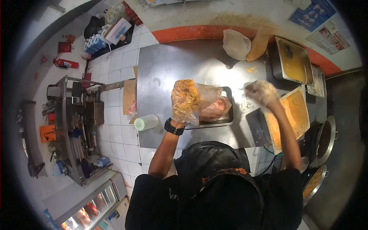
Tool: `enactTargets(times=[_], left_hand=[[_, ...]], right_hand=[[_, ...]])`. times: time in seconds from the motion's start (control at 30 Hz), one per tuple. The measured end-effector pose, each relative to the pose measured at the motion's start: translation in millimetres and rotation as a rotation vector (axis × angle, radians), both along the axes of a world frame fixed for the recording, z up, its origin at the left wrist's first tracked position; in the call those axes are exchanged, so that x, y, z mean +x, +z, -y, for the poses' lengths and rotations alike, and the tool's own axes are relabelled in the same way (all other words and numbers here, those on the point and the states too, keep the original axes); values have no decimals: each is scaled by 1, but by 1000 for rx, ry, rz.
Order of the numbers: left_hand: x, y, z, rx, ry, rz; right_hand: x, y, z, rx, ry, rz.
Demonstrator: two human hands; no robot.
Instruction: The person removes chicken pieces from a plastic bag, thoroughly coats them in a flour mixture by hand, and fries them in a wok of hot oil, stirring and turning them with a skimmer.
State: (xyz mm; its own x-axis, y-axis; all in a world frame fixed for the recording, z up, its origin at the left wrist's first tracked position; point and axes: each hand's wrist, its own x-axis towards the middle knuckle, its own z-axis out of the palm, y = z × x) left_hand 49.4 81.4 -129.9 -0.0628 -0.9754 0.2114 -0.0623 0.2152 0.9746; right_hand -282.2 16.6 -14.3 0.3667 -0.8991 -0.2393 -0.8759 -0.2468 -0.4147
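Observation:
My left hand (184, 101), in a clear plastic glove smeared with orange batter, is at the left end of a metal tray (231, 119). It touches a clear plastic bag (207, 94) lying on the tray, with raw pink meat (216, 108) inside. Whether its fingers grip the bag is hidden by the batter and plastic. To the right of the tray, my right hand (262, 93), also gloved, is above the steel table (161, 73). Motion smears its fingers, and what they hold, if anything, cannot be made out.
A green-lidded container (146, 122) lies at the table's left edge. On the right are a pan of orange coating (293, 111) and a deep pan of yellow liquid (294, 61). A whitish bag (237, 45) lies by the wall. Large round pans (326, 141) stand at the lower right.

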Motion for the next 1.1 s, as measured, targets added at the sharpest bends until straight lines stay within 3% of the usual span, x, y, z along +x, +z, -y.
enactTargets(times=[0.03,0.07,0.13,0.2,0.23,0.3,0.33,0.4,0.47,0.53,0.73,0.8,0.9,1.1], left_hand=[[-1,-2,2,-39,51,94],[-7,9,2,11,76,-1],[-20,32,3,99,138,-201],[-27,57,4,183,193,-746],[-28,63,8,179,196,-745],[-26,67,15,-179,477,9],[-24,62,20,-177,485,11],[-18,40,31,-132,554,-354],[-9,9,42,-172,631,-323],[-3,-23,45,-78,704,-240],[8,-68,1,138,751,-96],[13,-74,-22,186,728,-87],[24,-81,-55,246,682,-68],[38,-96,-100,312,639,6]], right_hand=[[46,56,-20,149,-57,-97],[47,13,-36,-111,132,351],[93,21,-54,-59,326,332],[110,-1,-72,-135,267,281],[116,-17,-74,-231,220,234],[109,-48,-79,-173,261,394],[100,-57,-79,-300,372,381],[90,-61,-79,-435,476,367],[88,-46,-72,118,386,399],[79,-53,-79,-9,523,518],[73,-46,-99,179,323,214],[64,-54,-104,19,439,25],[64,-22,-101,-24,300,20],[57,-43,-102,-34,210,108]])
